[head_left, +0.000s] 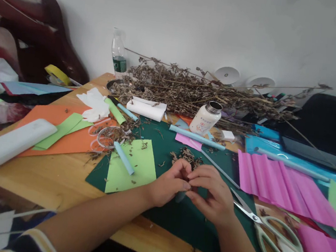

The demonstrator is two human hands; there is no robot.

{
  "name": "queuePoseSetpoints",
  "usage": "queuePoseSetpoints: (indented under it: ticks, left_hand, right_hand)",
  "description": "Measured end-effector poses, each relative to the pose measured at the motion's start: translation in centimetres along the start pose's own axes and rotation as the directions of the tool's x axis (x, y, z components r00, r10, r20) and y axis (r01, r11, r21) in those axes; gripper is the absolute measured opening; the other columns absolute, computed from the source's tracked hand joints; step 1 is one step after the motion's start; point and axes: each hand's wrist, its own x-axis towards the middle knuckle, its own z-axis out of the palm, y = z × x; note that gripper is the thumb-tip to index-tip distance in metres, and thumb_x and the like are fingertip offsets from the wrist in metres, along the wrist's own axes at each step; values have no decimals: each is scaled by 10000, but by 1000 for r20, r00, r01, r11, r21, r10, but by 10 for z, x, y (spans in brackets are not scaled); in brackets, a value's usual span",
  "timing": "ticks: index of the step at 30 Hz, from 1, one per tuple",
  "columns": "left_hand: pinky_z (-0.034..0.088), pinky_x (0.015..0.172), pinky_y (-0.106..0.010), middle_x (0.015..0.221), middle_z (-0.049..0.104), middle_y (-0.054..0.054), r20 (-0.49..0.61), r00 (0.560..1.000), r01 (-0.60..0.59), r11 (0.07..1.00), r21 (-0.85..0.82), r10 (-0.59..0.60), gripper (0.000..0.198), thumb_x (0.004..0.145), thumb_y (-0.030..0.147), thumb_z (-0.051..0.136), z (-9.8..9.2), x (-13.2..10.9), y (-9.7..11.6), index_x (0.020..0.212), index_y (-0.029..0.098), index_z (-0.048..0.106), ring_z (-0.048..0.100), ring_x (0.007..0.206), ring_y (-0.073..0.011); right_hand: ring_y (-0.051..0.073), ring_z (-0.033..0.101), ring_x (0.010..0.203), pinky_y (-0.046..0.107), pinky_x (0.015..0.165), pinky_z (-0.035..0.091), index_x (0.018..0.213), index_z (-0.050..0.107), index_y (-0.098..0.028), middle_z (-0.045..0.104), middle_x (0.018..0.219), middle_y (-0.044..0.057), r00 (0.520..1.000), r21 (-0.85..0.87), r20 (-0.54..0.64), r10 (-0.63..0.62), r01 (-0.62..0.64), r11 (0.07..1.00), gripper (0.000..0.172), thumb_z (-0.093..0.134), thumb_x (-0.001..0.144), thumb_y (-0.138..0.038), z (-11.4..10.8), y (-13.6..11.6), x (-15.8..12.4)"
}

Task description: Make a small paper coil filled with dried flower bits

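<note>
My left hand and my right hand meet over the dark green cutting mat. Fingers of the left are closed around a small light-blue paper tube, mostly hidden, its lower end showing below. The right hand's thumb and fingertips are pinched together at the top of the tube; what lies between them is hidden. Just beyond my hands is a small heap of crumbled dried leaves. Left of them, another blue paper tube rests on a light-green paper sheet strewn with leaf bits.
Green-handled scissors lie open by my right forearm, near pink crepe paper. Behind stand a white bottle without a lid, a bundle of dried stalks and a plastic bottle. Orange paper and a white device lie left.
</note>
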Motion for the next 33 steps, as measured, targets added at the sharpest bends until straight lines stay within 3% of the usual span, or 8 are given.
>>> queuePoseSetpoints:
  ticks: [3, 6, 9, 14, 19, 25, 29, 33]
  left_hand:
    - [357, 476, -198, 549, 485, 29, 82, 996, 33, 998, 60, -38, 210, 672, 299, 507, -5, 0, -7, 765, 151, 390, 479, 485, -91]
    - [326, 449, -203, 484, 443, 19, 118, 992, 24, 988, 152, -43, 319, 712, 437, 456, -8, -2, -11, 719, 118, 442, 423, 448, -89]
    - [309, 469, -213, 508, 424, -2, 122, 992, -22, 962, 271, -11, 441, 741, 519, 362, -10, -5, -13, 629, 103, 458, 393, 478, -89]
    - [319, 514, -238, 522, 410, -1, 106, 994, -20, 936, 351, -18, 596, 722, 630, 166, -10, -9, -13, 645, 113, 454, 383, 503, -102]
    - [321, 514, -236, 484, 393, 7, 51, 996, 37, 881, 472, -69, 626, 705, 645, 77, -3, -8, -8, 552, 139, 412, 383, 487, -101]
    - [324, 483, -226, 488, 392, 0, 19, 1000, -6, 848, 530, -5, 622, 688, 660, 92, 1, -9, -7, 526, 141, 394, 390, 479, -99]
    - [325, 485, -223, 500, 390, 0, 17, 1000, -10, 862, 507, 1, 597, 702, 647, 127, 2, -10, -9, 539, 138, 394, 385, 486, -97]
    - [312, 472, -217, 491, 382, 8, 41, 999, -17, 866, 500, -4, 584, 726, 620, 141, 4, -10, -7, 582, 129, 423, 364, 469, -90]
  right_hand:
    - [169, 514, 727, 345, 648, 425, 823, 517, -220, 562, 756, 39, 1000, 41, -19, 18, -17, 999, 209, 567, 646, -122, 0, -1, 0]
    - [173, 522, 736, 353, 662, 426, 846, 522, -229, 571, 770, 38, 999, 73, -15, 30, -29, 997, 224, 578, 647, -144, 0, -1, 0]
    - [176, 521, 753, 361, 673, 426, 869, 506, -234, 569, 797, 42, 998, 100, -3, 59, -59, 993, 244, 593, 647, -183, 1, 0, -1]
    - [175, 511, 773, 360, 670, 431, 763, 484, -223, 551, 812, 43, 998, 96, -27, 64, -61, 994, 173, 610, 643, -221, 2, 1, -1]
    - [163, 510, 744, 366, 681, 435, 720, 512, -212, 561, 793, 36, 998, 16, -2, -67, 67, 998, 103, 595, 659, -205, 0, -1, -1]
    - [202, 489, 879, 366, 703, 452, 749, 545, -220, 598, 882, 45, 984, -160, 110, -139, 155, 975, 146, 601, 639, -143, -7, -5, -1]
    - [208, 479, 914, 374, 727, 448, 728, 519, -214, 597, 907, 53, 983, -116, 139, -123, 140, 983, 140, 593, 639, -134, -8, -4, 0]
    - [209, 496, 914, 398, 738, 441, 766, 458, -219, 538, 1014, 79, 997, 15, 60, -53, 53, 998, 194, 594, 637, -170, -1, -1, -5]
